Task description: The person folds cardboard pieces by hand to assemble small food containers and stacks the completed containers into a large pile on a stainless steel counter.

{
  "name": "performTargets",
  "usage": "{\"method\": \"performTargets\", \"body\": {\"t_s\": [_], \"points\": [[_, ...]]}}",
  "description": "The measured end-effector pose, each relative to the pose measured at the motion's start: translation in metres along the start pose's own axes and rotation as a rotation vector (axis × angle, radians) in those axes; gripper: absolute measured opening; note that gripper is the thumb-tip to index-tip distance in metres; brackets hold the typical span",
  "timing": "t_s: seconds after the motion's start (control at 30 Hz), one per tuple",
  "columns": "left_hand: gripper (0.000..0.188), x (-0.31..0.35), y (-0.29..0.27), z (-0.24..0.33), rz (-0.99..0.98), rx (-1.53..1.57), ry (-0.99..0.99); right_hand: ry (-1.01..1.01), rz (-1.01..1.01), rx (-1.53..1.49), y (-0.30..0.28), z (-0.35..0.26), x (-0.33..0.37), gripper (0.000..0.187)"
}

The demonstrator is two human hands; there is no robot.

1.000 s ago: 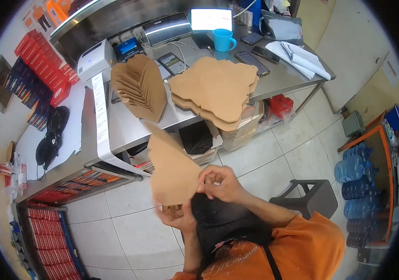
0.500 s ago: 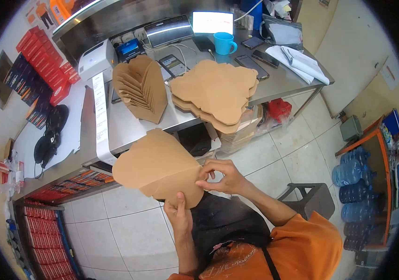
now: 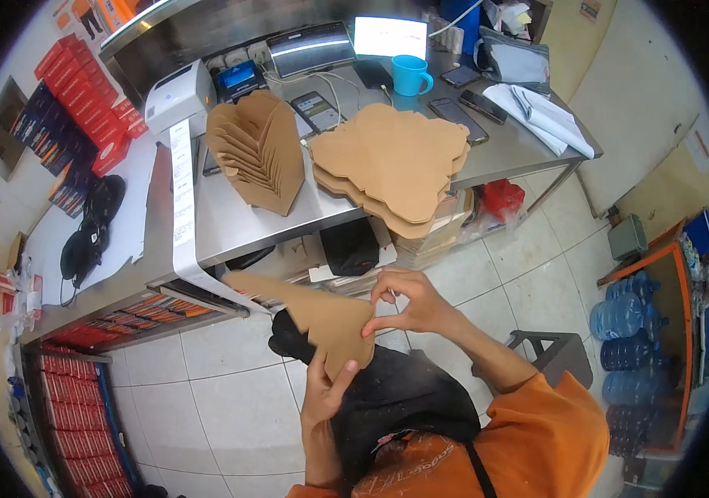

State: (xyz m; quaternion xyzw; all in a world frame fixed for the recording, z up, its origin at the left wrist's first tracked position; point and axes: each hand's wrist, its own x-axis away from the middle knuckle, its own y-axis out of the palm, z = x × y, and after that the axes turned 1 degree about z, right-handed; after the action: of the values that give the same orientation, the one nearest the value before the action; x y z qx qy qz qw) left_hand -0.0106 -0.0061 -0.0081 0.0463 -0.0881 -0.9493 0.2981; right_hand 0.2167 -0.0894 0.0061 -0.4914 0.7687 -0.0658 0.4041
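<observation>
A piece of brown cardboard (image 3: pixel 331 319) with scalloped edges is held above my lap, tilted and partly folded. My left hand (image 3: pixel 326 387) grips its lower edge, thumb on top and fingers beneath. At its right edge, my right hand (image 3: pixel 406 304) pinches the board between thumb and fingertips. Beyond it on the metal table lie a stack of flat cardboard cut-outs (image 3: pixel 392 158) and, to their left, a nested pile of folded cardboard pieces (image 3: pixel 256 153).
A white label printer (image 3: pixel 178 98) stands at the back left, a long label strip (image 3: pixel 182 191) hanging from it. Phones, a blue mug (image 3: pixel 409 76) and a lit screen (image 3: pixel 390 36) occupy the table's back. A grey stool (image 3: pixel 553 358) and water bottles (image 3: pixel 617 317) are at right.
The cardboard in my hands has tipped from a broad, nearly flat view to a narrower, folded one. My right hand has shifted slightly right and up, still pinching its edge.
</observation>
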Motion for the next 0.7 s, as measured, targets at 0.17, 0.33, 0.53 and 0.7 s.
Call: {"method": "performTargets", "body": {"t_s": [0.17, 0.33, 0.53, 0.7], "points": [[0.038, -0.015, 0.010, -0.019, 0.292, 0.143, -0.021, 0.259, -0.041, -0.206, 0.008, -0.002, 0.005, 0.046], [0.046, -0.018, 0.023, -0.020, 0.386, 0.478, 0.028, 0.381, -0.124, -0.273, 0.012, -0.005, 0.005, 0.046], [0.058, -0.013, 0.023, -0.024, 0.298, 0.564, 0.084, 0.405, -0.119, -0.647, 0.011, -0.010, 0.002, 0.041], [0.055, -0.016, 0.028, -0.019, 0.307, 0.411, 0.075, 0.466, -0.109, -0.642, 0.010, -0.007, -0.001, 0.044]]}}
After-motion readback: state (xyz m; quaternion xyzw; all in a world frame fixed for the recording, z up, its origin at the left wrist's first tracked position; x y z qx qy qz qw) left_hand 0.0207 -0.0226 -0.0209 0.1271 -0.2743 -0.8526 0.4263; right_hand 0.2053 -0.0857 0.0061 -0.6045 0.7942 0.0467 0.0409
